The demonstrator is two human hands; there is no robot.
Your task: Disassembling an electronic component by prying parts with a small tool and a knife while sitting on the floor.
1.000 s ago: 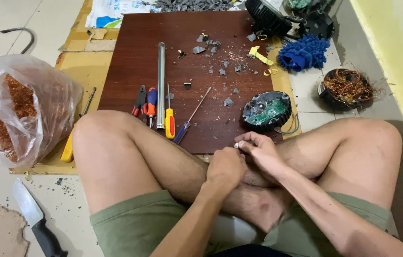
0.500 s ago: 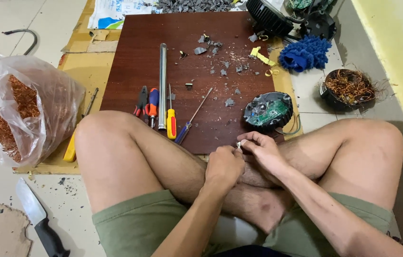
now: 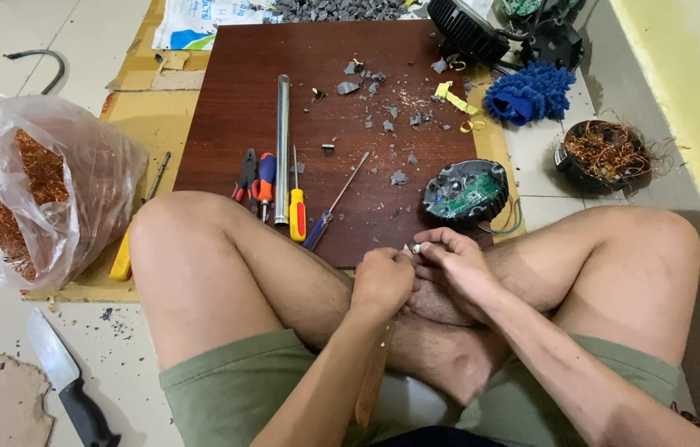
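Board (image 3: 226,124) laid on floor ahead of crossed legs. Metal tube (image 3: 282,149), pliers (image 3: 245,175) and screwdrivers (image 3: 295,207) ranged on board's near left part. Round circuit unit (image 3: 466,192) set at board's near right edge. Hands (image 3: 416,273) held together just before board's near edge. Bag of wire (image 3: 27,182) placed left of board; knife (image 3: 69,389) nearer, at left. Bowl of wire (image 3: 606,153) placed right of board.

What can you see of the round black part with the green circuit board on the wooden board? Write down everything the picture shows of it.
The round black part is a shallow disc-shaped housing, plastic by the look of it, lying flat with its open face up. A green circuit board fills it, with small components too fine to make out. It rests on the near right corner of the dark wooden board, its edge over the board's side. Thin wires trail from its near right side. Grey fragments lie around it. Neither hand touches it; the right hand is nearest.
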